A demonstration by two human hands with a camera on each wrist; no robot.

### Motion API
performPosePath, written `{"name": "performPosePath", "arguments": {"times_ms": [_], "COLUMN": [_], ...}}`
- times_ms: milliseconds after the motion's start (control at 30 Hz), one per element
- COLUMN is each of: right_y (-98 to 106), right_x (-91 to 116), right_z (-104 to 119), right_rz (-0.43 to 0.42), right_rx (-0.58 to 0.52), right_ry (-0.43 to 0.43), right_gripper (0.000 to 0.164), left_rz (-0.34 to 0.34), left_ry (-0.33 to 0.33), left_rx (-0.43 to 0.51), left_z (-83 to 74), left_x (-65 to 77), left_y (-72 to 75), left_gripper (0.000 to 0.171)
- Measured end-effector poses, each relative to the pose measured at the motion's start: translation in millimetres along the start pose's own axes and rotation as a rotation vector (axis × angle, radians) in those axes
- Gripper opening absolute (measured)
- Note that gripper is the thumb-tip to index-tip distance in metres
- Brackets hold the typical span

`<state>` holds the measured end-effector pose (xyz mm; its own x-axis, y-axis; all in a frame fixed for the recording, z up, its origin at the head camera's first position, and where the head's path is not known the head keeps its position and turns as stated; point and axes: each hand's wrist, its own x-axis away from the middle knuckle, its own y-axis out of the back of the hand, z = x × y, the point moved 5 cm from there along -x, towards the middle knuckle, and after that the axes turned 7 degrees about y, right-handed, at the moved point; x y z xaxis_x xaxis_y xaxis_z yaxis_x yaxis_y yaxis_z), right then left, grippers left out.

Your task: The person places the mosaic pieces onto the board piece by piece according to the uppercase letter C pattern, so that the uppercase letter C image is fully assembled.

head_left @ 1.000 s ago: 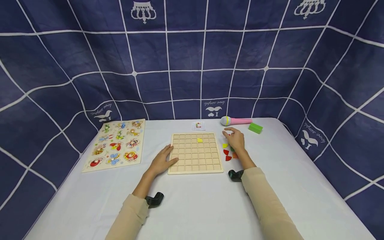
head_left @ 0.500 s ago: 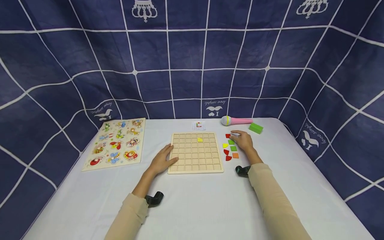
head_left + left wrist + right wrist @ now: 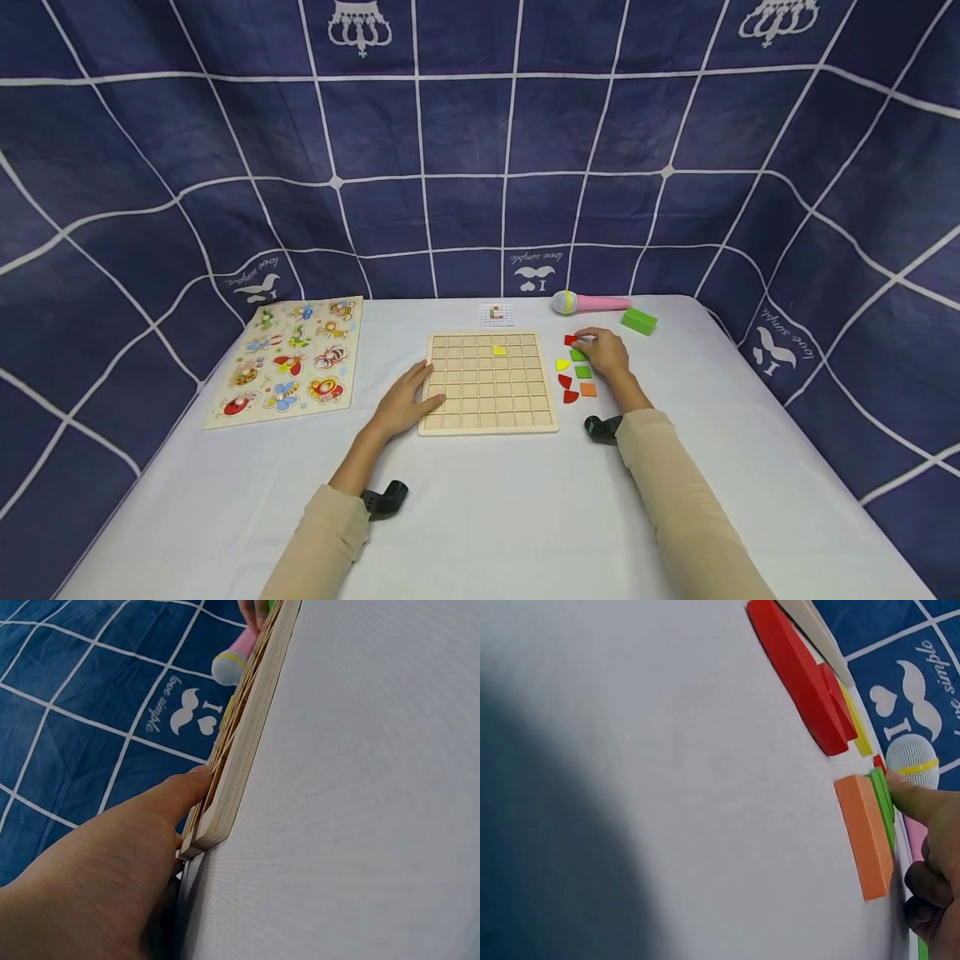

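Observation:
My left hand (image 3: 401,407) rests against the left side of a wooden grid board (image 3: 487,423), fingers fairly straight; the left wrist view shows the thumb (image 3: 187,791) on its rim. One yellow tile (image 3: 499,351) sits in a far-row cell. Right of the board, my right hand (image 3: 607,354) pinches a small red tile (image 3: 570,340) at its right edge, the far fingertip partly hidden. Close beside the thumb lie green tiles (image 3: 583,372). Nearer are a yellow quarter-round piece (image 3: 562,365), two red quarter-round pieces (image 3: 571,397) and an orange square tile (image 3: 588,389).
A pattern card (image 3: 497,314) lies behind the board. At the back right are a pink toy microphone (image 3: 600,302) and a green block (image 3: 639,321). An insect peg puzzle (image 3: 288,367) lies at left on the white table (image 3: 480,517). Blue checked cloth (image 3: 465,125) surrounds it.
My right hand has shifted right and back from beside the board to the red tile, uncovering the green tiles and orange tile. My left hand has stayed at the board's edge.

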<state>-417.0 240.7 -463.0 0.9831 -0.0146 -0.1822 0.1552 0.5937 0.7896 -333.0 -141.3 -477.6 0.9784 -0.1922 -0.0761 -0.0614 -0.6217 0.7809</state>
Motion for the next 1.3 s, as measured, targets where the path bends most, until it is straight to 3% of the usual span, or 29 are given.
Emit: {"name": "performPosePath", "arguments": {"times_ms": [233,533,733,900,1300], "right_y": [-2.7,-11.3,-30.5,-53.1,-87.5], "right_x": [4.0,5.5,6.7,6.5,7.5], "right_z": [15.9,73.8,109.6,126.8,132.4], "right_rz": [-0.072,-0.131,-0.094,-0.035,0.074], "right_rx": [-0.081,-0.142,-0.176,-0.171,-0.108], "right_ry": [0.027,0.219,0.269,0.277,0.251], "right_gripper": [0.031,0.03,0.031,0.031,0.028], "left_rz": [0.004,-0.001,0.002,0.009,0.009], "left_ry": [-0.001,-0.001,0.004,0.004,0.007], "left_rx": [0.003,-0.007,-0.003,-0.012,-0.008], "left_z": [1.7,2.7,3.1,2.8,2.6], "left_x": [1.9,2.8,1.5,0.3,-1.5], "left_y": [-1.4,-0.3,-0.8,-2.5,-1.5], "left_gripper": [0.074,0.074,0.074,0.074,0.074]}}
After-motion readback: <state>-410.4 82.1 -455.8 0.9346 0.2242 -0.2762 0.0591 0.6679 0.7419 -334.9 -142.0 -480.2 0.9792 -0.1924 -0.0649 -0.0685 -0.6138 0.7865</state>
